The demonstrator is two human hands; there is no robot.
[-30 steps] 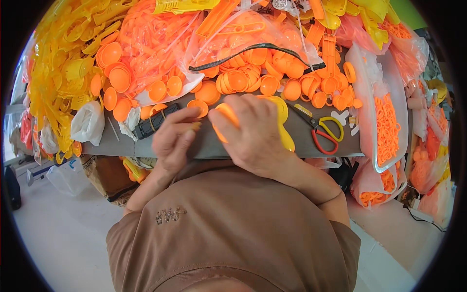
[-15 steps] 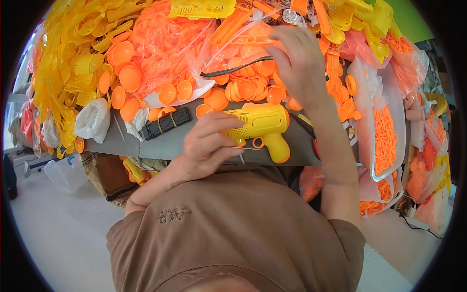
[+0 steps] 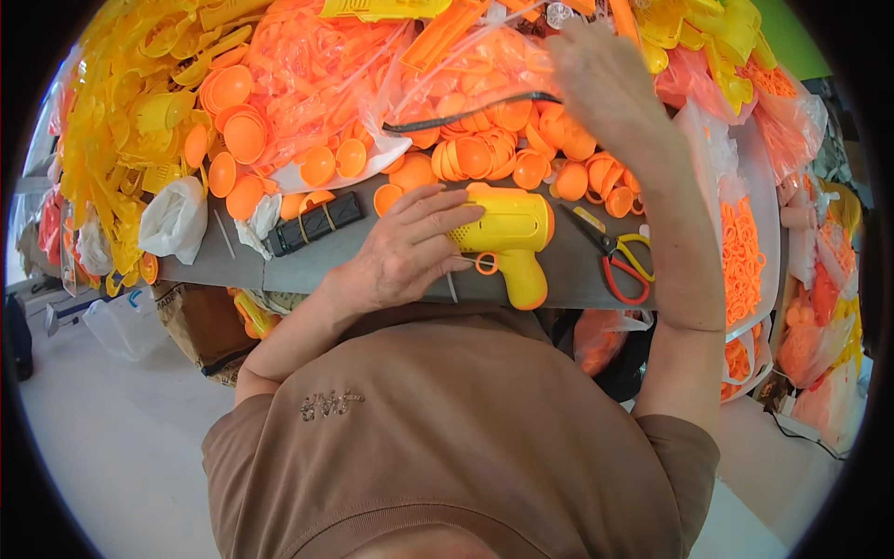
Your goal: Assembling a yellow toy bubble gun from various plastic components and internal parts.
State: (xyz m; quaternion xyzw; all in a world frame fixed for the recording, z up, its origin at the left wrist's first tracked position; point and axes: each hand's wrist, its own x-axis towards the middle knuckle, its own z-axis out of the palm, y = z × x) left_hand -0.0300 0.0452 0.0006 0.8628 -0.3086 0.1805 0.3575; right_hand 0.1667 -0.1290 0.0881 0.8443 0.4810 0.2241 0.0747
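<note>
A yellow toy gun lies on its side at the table's near edge, its grip toward me. My left hand is closed round its front end, fingers over the top and thumb below. A small orange ring-shaped trigger shows under the body, with a thin pin-like piece beside it that I cannot make out well. Reaching far over the heaped parts, my right hand is smeared by motion, its fingers partly hidden. Close by it runs a black cable-like strip, whose right end meets the hand's outline.
Scissors with red and yellow handles lie right of the gun. A black banded block sits to the left. Orange cups, yellow parts and a clear bin of orange rings surround the workspace.
My right hand has moved right, away from the orange cups, and the scissors now show fully. My left hand and the toy gun have barely shifted.
</note>
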